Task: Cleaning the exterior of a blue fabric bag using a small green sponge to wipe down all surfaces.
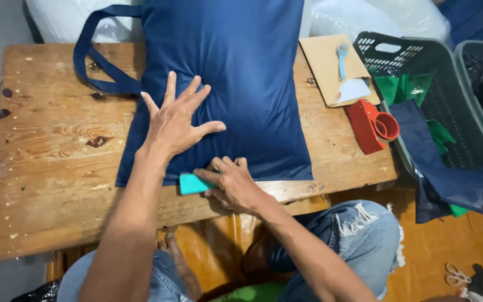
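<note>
- Navy fabric tote bag [236, 84] lying flat on the wooden table [46, 184], stuffed plump like a cushion, handles [93, 56] trailing off toward the far left corner.
- Left hand [175, 120] pressed palm-down on the near left part of the bag, fingers spread wide, holding nothing, only pinning the cloth.
- Right hand [231, 184] at the bag's near hem, fingers curled narrow around a small teal piece [192, 183], which pokes out leftward just at the hem; whether tucked under the cloth or merely against it, impossible to tell.
- Likely light and soft: thin, smooth, slightly glossy cloth, puckering under the palm, so prone to sliding and bunching rather than holding shape.
- Nothing fragile apparent; best purchase probably at the hem, the corners or the handle loops, since the padded middle gives way under pressure.
- Near hem sitting close to the table's front edge, little wood left in front of it; far end of the bag running off the top of the view.
- Open wood to the left of the bag, broad and bare but for knots and stains.
- Tighter on the right: brown cardboard sheet [331, 67] with a pale blue tool [342, 56] on it, and a red tape dispenser [373, 126] near the right edge.
- Beyond that edge, a dark green plastic basket [420, 53] with green and navy fabric spilling out, a second dark bin behind it.
- Scissors [457, 275] on the floor at lower right, well apart from both hands.
</note>
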